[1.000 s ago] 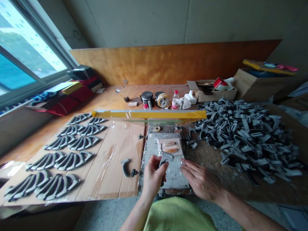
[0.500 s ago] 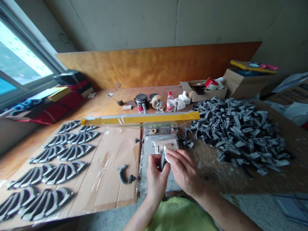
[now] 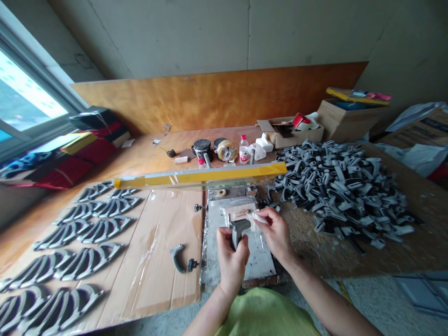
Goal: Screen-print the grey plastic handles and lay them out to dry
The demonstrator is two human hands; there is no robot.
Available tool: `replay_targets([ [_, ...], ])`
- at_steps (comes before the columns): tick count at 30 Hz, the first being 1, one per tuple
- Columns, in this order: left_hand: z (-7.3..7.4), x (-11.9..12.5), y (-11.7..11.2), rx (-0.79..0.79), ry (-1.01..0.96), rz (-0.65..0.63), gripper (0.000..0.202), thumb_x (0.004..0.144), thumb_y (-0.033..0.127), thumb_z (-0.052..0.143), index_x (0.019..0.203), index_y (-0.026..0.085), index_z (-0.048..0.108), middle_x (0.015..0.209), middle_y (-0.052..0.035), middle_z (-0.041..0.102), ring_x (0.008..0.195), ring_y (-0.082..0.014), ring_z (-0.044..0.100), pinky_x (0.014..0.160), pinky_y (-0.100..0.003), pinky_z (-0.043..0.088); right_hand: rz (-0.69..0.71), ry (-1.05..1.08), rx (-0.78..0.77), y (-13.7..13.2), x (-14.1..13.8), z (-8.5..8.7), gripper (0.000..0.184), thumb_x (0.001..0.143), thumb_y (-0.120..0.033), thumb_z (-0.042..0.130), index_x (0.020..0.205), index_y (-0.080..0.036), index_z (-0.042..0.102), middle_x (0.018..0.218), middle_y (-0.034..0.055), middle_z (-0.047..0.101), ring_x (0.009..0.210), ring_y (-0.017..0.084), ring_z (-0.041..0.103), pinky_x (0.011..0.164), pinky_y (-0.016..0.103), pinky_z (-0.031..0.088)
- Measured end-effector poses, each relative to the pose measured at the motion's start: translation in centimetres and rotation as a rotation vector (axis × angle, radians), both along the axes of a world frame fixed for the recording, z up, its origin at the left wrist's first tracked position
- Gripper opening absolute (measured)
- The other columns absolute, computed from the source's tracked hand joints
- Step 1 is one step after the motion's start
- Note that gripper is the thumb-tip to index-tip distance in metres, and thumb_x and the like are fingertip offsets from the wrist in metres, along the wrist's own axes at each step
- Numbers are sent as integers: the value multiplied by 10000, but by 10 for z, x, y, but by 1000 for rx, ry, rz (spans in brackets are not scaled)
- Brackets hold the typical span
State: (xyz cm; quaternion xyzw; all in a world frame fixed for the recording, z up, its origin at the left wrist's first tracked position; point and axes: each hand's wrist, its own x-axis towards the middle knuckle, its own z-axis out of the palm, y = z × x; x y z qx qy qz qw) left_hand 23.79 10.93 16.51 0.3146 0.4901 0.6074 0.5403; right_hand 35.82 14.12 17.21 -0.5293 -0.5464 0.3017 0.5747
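Observation:
My left hand (image 3: pixel 230 259) is closed around a grey curved handle part (image 3: pixel 241 226), whose wider end sticks up above the fingers. To its right, my right hand (image 3: pixel 279 235) pinches a small white cloth (image 3: pixel 258 217), held a little apart from the part. Both hands are over a grey metal plate (image 3: pixel 219 261) with a small clear-wrapped pad (image 3: pixel 241 212) on it. A single similar curved part (image 3: pixel 178 258) lies on the cardboard (image 3: pixel 154 261) to the left, beside a black knob (image 3: pixel 192 265).
Rows of curved parts (image 3: pixel 87 261) lie at the left. A big heap of grey parts (image 3: pixel 343 186) covers the right. A yellow-taped bar (image 3: pixel 203 176) crosses behind the plate. Farther back are a bottle (image 3: pixel 243 150), black tins (image 3: pixel 202 148) and an open carton (image 3: pixel 290 135).
My right hand has drawn away to the right with the white cloth, off the grey part. The part's top now shows fully in my left hand. The view has shifted slightly.

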Motion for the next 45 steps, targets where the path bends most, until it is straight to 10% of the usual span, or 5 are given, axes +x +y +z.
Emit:
replay_targets([
  [10, 4, 9, 3, 69, 74, 24, 285, 690, 166, 673, 817, 213, 422, 689, 81, 473, 541, -48, 448, 495, -156, 408, 14, -293, 378, -20, -29, 35, 278, 829, -1, 508, 936, -224, 633, 887, 27, 641, 867, 152, 635, 782, 252, 521],
  [24, 6, 16, 7, -69, -175, -102, 345, 746, 204, 641, 866, 262, 323, 661, 127, 460, 350, -15, 297, 347, -145, 233, -141, -251, 265, -10, 4, 18, 140, 859, -101, 583, 903, -225, 628, 898, 27, 655, 838, 165, 642, 726, 273, 524],
  [30, 8, 21, 8, 80, 140, 4, 245, 677, 180, 681, 787, 196, 462, 741, 49, 523, 690, -80, 510, 652, -181, 463, -48, -340, 420, -15, -22, 31, 236, 835, -17, 512, 895, -221, 616, 866, 37, 634, 832, 165, 632, 743, 279, 532],
  [38, 5, 27, -1, -69, -90, -153, 394, 723, 265, 653, 837, 267, 276, 610, 135, 440, 343, -21, 278, 325, -146, 215, -245, -248, 126, 15, 24, -4, 64, 840, -158, 592, 799, -207, 589, 797, 20, 637, 742, 173, 612, 671, 286, 493],
  [45, 5, 36, 1, -78, -83, -163, 362, 717, 240, 634, 843, 261, 294, 583, 142, 389, 344, -19, 278, 335, -141, 222, -113, -303, 340, -10, 17, 25, 161, 860, -88, 542, 895, -227, 615, 902, 41, 649, 847, 176, 637, 732, 289, 519],
])
